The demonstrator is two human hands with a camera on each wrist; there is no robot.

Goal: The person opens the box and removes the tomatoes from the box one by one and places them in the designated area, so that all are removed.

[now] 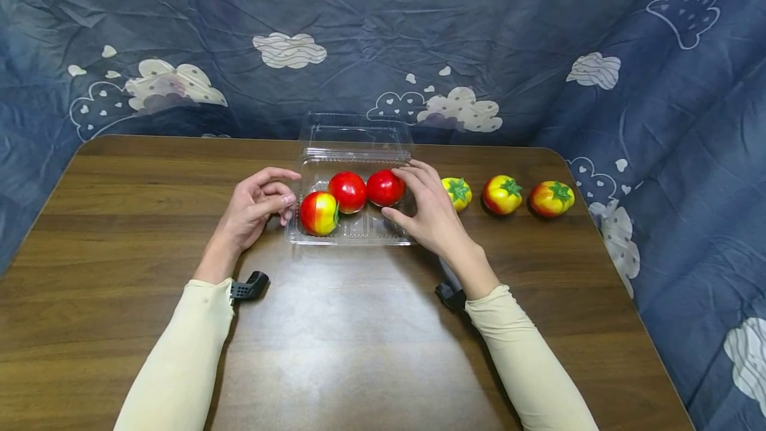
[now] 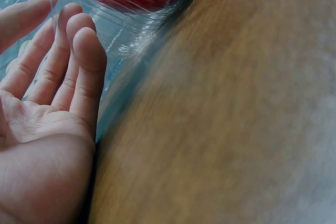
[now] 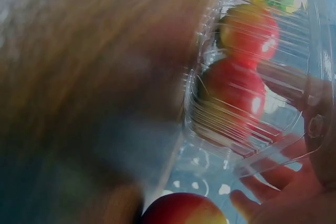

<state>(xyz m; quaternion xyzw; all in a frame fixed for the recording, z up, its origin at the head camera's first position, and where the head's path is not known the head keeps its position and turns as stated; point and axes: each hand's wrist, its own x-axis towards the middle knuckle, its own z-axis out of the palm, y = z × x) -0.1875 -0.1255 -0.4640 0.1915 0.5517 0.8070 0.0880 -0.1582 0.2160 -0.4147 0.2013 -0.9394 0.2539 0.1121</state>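
A clear plastic clamshell box [image 1: 365, 235] lies with its lid [image 1: 359, 135] raised at the back. Inside are a red-and-yellow toy fruit [image 1: 318, 213] at front left and two red ones, the middle fruit [image 1: 347, 192] and the right fruit [image 1: 385, 188]. My right hand [image 1: 432, 208] reaches over the box's right side, index fingertip at the right fruit and thumb just in front of it. In the right wrist view its other fingers [image 3: 278, 177] spread beside the box wall. My left hand [image 1: 254, 208] is at the left wall, fingers loosely bent, holding nothing.
Right of the box, a row of toy fruits with green leaf tops stands on the wooden table [image 1: 335, 338]: one partly hidden by the right hand [image 1: 457, 193], a middle one [image 1: 502, 194] and a far-right one [image 1: 551, 199]. A blue cloud-patterned cloth [image 1: 359, 32] hangs behind.
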